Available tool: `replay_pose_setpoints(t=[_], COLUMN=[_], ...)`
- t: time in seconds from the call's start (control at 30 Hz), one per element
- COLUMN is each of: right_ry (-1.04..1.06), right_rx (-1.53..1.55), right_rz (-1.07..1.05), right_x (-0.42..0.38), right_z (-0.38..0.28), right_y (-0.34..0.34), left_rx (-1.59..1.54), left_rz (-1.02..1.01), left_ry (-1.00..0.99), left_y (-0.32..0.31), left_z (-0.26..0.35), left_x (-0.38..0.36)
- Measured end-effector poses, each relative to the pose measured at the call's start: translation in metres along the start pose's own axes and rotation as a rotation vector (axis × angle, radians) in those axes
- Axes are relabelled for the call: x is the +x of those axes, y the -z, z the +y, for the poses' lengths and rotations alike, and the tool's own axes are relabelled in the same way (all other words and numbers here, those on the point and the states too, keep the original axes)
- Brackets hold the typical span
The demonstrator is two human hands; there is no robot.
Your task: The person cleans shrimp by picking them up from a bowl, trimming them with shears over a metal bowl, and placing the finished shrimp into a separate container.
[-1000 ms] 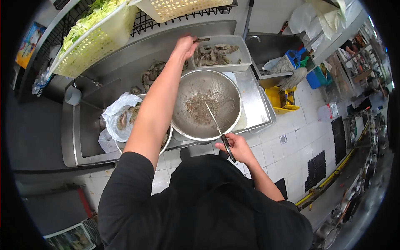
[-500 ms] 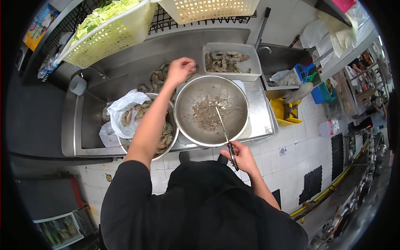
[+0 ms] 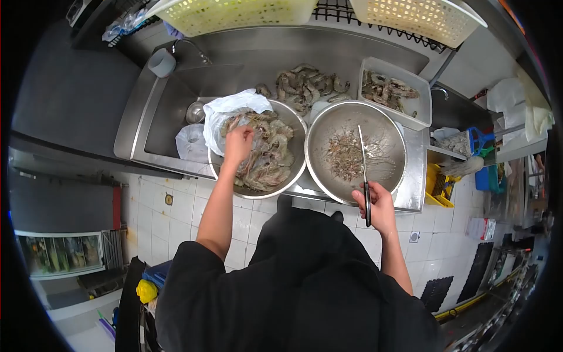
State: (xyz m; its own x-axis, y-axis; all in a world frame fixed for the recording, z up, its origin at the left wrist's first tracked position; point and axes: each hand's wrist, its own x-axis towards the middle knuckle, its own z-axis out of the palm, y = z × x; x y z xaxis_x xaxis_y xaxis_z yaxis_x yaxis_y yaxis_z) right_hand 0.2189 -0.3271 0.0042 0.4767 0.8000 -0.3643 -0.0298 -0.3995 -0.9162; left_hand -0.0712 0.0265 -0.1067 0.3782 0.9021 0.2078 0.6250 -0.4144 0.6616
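My left hand (image 3: 237, 144) is over the heap of raw shrimp (image 3: 271, 154) in the left metal bowl (image 3: 302, 159). Its fingers are bent together at the shrimp; what they pinch, if anything, is hidden. A white plastic bag (image 3: 216, 120) hangs over that bowl's left side. In my right hand (image 3: 380, 209) I hold scissors (image 3: 364, 161) by their black handle, seen edge-on. Their blades point away from me over the right metal bowl (image 3: 384, 117), where thin feelers and brown trimmings (image 3: 346, 155) lie.
Behind the bowls, more shrimp (image 3: 308, 87) lie in a pile on the steel counter. A clear plastic tub (image 3: 423, 88) with shrimp stands at the back right. Perforated baskets (image 3: 234, 17) sit on the rack above. A sink basin (image 3: 161, 126) is at the left.
My left hand has moved from the shrimp pile behind the bowls back to the left bowl. The view has swung left. The scissors remain in my right hand over the right bowl.
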Motion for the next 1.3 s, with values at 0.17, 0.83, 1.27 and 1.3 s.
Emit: replay_pose_setpoints(t=[0.17, 0.83, 1.27, 1.3], right_ry=[0.048, 0.060, 0.051, 0.030], right_rx=[-0.096, 0.187, 0.406, 0.460], right_rz=[-0.059, -0.173, -0.505, -0.509], right_x=[0.014, -0.012, -0.023, -0.026], right_z=[-0.001, 0.004, -0.007, -0.007], right_y=[-0.011, -0.015, -0.017, -0.016], left_rx=[0.459, -1.020, -1.573, -1.573], left_rz=[0.092, -0.319, -0.387, -0.415], left_ry=[-0.057, 0.498, 0.360, 0.364], left_y=[-0.017, 0.051, -0.047, -0.054], left_z=[0.011, 0.064, 0.228, 0.229], left_x=[0.015, 0.005, 0.005, 0.005])
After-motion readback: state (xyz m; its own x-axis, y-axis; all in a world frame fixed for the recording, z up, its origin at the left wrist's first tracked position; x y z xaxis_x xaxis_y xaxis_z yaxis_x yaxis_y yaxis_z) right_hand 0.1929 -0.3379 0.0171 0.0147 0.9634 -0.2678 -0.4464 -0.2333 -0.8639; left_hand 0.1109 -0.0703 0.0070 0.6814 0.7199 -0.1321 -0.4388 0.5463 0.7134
